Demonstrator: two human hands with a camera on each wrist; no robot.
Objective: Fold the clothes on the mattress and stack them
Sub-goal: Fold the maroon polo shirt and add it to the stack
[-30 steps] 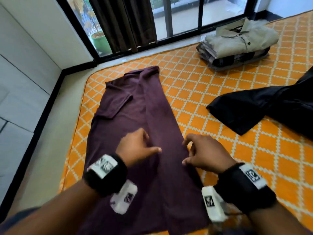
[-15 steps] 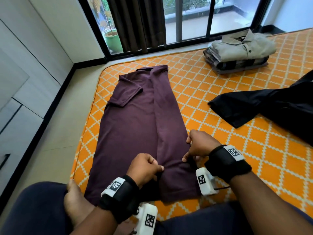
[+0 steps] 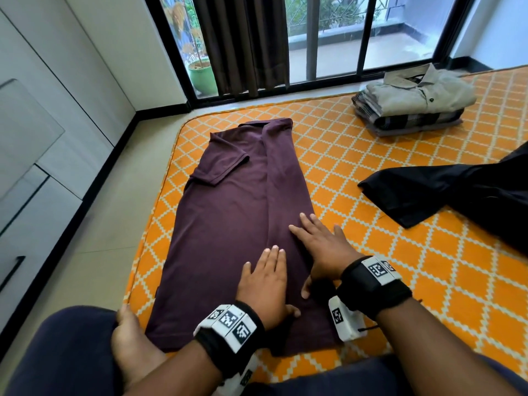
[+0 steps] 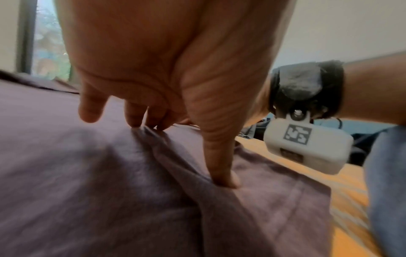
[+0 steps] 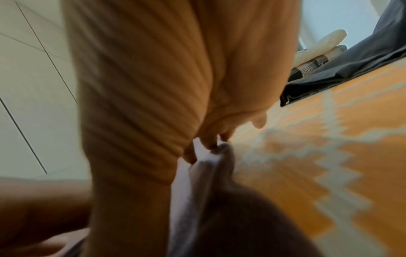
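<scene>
Now my left hand [image 3: 264, 284] and right hand [image 3: 320, 250] lie flat, fingers straight, pressing the purple shirt [image 3: 228, 224] on the mattress [image 3: 371, 224]. I think one side is folded in. Next, the far sleeve beyond my left hand needs folding over. Past my right hand lie a black garment [image 3: 445, 192] and the folded stack [image 3: 411, 104], well apart.

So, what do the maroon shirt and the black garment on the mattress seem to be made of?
The maroon shirt looks like a matte cotton knit, perhaps piqué: no shine, and soft ridges where the fingers press it. The black garment seems a smoother, thinner woven cloth with a slight sheen; the fibre cannot be told.
</scene>
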